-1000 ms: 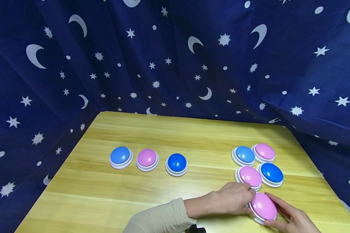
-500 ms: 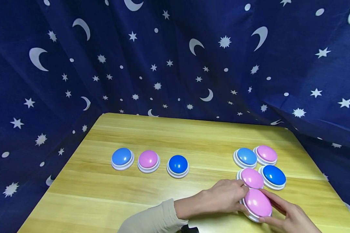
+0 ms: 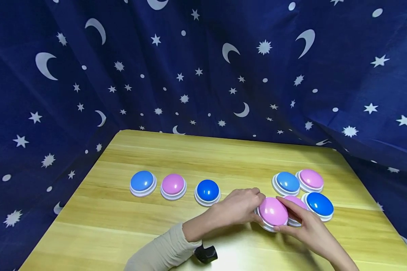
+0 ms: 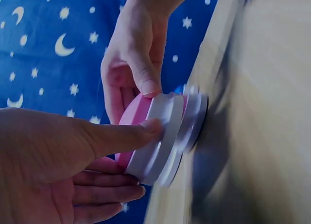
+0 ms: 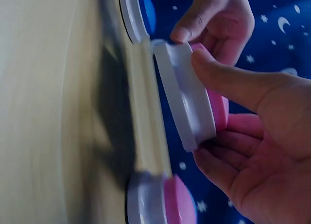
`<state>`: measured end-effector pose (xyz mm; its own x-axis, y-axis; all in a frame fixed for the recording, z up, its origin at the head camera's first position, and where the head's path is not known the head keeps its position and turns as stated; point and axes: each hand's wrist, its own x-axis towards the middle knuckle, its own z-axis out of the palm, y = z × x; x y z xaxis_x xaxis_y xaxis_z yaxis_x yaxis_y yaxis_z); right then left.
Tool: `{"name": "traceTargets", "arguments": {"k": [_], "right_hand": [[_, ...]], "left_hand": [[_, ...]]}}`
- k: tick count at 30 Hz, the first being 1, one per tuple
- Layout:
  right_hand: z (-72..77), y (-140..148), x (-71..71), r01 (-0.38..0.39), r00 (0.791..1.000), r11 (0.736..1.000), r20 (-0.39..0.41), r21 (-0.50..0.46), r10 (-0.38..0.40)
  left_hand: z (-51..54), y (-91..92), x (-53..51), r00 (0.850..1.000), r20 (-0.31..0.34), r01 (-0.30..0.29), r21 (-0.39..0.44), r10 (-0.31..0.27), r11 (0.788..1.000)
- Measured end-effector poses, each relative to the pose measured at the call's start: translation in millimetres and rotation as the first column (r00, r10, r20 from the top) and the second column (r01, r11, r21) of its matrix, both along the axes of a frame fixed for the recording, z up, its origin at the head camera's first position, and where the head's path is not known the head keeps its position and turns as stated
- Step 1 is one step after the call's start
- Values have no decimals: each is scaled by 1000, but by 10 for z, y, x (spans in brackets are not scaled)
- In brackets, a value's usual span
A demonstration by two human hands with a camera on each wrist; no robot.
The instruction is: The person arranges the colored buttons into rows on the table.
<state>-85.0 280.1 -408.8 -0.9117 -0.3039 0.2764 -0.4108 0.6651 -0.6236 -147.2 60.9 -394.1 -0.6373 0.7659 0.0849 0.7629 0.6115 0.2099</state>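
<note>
Backdrop: dark-blue cloth (image 3: 207, 41), printed with white moons, stars, dots; fills upper frame, both sides. Bench (image 3: 105, 226): yellowish wood grain, lower frame. Left of center, spaced row: light-blue button (image 3: 142, 181), pink button (image 3: 173, 184), dark-blue button (image 3: 207, 191).

The head view looks forward and down over the worktop (image 3: 129, 226), far enough back to hold its far edge at mid-frame and the starry cloth (image 3: 176, 49) above. Turned sideways, the left wrist view looks from close in past the left hand (image 4: 56, 161) at lower left, the worktop standing on the right; the right wrist view, equally close, has the right hand (image 5: 267, 127) at right and the worktop on the left. All three share the held pink button (image 3: 273, 211), at lower right in the head view.
</note>
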Motion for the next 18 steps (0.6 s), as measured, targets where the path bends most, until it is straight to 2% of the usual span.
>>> {"name": "traceTargets", "arguments": {"k": [6, 13, 18], "right_hand": [[-29, -251, -214, 14, 998, 1000, 57, 22, -16], [-181, -495, -431, -16, 993, 999, 121, -29, 19], [-251, -593, -527, -10, 990, 1000, 141, -19, 12]], "left_hand": [[-36, -204, -176, 996, 71, -52, 13, 51, 999], [-110, -416, -356, 993, 89, -80, -7, 80, 997], [-167, -489, -429, 992, 88, -91, -22, 93, 996]]}}
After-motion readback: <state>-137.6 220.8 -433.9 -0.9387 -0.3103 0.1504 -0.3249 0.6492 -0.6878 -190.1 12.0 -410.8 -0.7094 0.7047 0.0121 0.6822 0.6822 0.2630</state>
